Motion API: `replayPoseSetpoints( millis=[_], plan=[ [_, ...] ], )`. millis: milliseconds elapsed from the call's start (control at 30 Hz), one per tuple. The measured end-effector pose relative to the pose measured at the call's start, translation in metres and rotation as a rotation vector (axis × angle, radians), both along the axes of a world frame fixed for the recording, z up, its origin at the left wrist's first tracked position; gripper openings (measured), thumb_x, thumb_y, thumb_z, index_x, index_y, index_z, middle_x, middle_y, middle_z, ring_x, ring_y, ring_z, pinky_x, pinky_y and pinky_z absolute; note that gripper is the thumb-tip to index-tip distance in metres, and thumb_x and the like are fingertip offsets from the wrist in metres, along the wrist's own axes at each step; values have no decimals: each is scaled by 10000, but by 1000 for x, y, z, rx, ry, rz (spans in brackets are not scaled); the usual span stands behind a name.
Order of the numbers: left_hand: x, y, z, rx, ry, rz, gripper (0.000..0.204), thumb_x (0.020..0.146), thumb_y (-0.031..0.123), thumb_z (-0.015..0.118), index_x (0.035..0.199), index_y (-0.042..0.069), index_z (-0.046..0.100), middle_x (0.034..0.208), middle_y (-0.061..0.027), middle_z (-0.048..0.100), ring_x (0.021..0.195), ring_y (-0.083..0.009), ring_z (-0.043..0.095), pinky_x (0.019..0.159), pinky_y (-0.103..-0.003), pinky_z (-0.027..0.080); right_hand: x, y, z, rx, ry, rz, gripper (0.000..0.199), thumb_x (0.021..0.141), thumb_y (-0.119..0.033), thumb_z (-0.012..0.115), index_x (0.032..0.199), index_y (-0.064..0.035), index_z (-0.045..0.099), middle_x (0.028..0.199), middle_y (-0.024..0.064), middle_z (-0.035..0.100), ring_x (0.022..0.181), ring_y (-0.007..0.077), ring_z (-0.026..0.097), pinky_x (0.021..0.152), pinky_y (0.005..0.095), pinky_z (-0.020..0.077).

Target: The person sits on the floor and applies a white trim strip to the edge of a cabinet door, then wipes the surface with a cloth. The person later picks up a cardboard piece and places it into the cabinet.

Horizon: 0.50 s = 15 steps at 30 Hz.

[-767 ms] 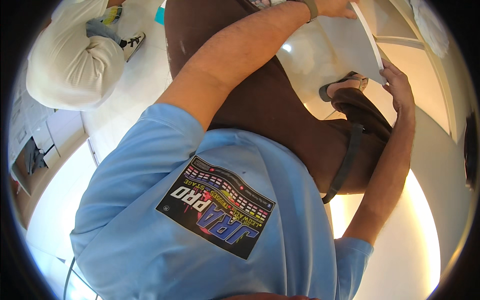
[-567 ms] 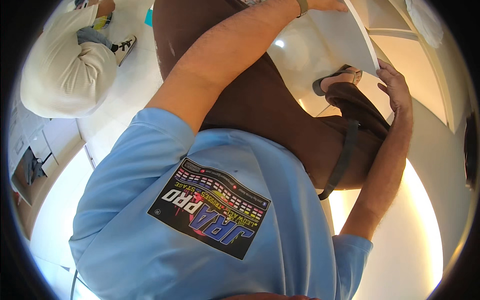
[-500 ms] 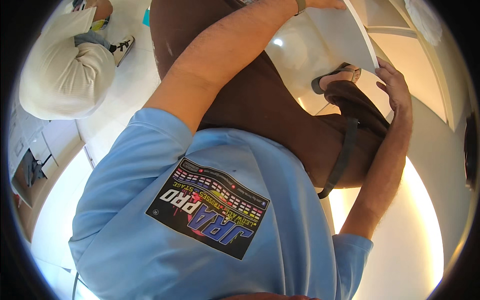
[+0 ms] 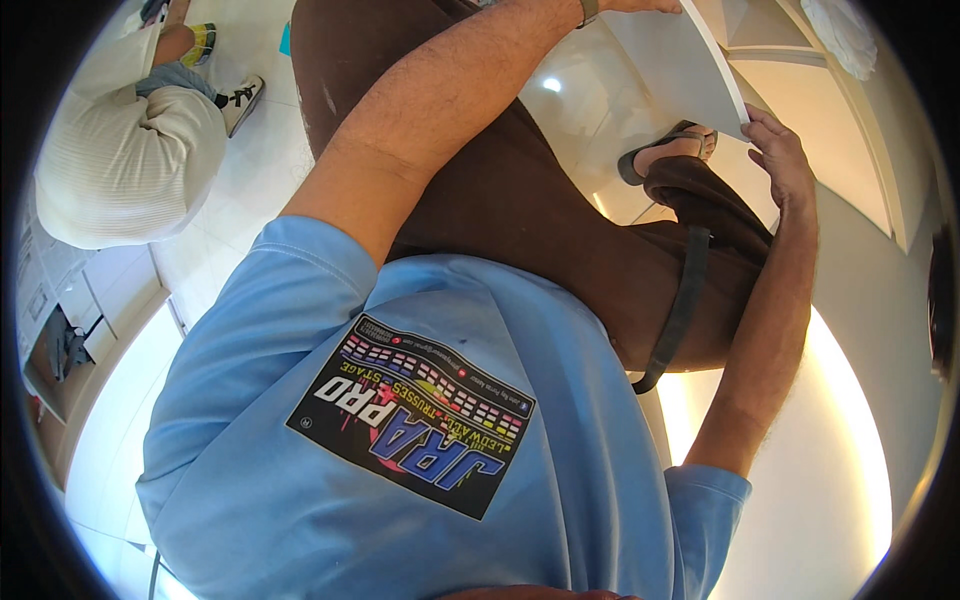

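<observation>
A person in a light blue printed T-shirt [image 4: 420, 450] and brown trousers [image 4: 520, 190] looks down the length of their own body at a flat white panel [image 4: 690, 65] held at the far right of the scene, above a glossy pale tiled floor [image 4: 250, 170]. The right hand [image 4: 785, 160] lies against the panel's near right corner, fingers loosely curled along its thin edge; whether the thumb grips the far face cannot be told. The left hand [image 4: 640, 5] reaches the panel's far edge but is almost wholly cut off by the top of the frame, past a wristband [image 4: 588, 10], so its grasp cannot be made out. The left forearm crosses in front of the trousers and hides part of them. Beneath the panel, one foot in a dark sandal [image 4: 665, 150] shows, half covered by the trouser leg, and a dark strap [image 4: 680, 305] hangs at the waist. At the far left, a second person in a cream ribbed top [image 4: 120, 175] crouches on the floor, partly cut off by the rim.
</observation>
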State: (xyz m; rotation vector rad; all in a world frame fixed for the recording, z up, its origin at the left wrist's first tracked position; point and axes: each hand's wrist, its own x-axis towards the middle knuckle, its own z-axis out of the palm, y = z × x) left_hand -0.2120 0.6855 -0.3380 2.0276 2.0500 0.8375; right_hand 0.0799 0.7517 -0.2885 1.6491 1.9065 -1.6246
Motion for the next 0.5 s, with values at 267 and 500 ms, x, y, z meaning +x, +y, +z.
replayPoseSetpoints(
  millis=[267,500],
  plan=[
    [-2,-1,-3,18,-23,-23,461,705,345,739,1101,121,660,1220,-178,542,1251,-426,385,1069,-465,324,-4,-4,0,71,7,-23,501,769,-288,623,1216,-64,617,1062,88,632,994,193,540,875,342,399],
    [-9,2,-6,29,-24,-42,459,710,340,736,1104,119,652,1218,-179,540,1243,-420,391,1069,-466,322,-21,1,-4,80,2,-31,522,769,-316,620,1237,-85,606,1077,91,626,1008,200,533,880,339,403]
  ],
)
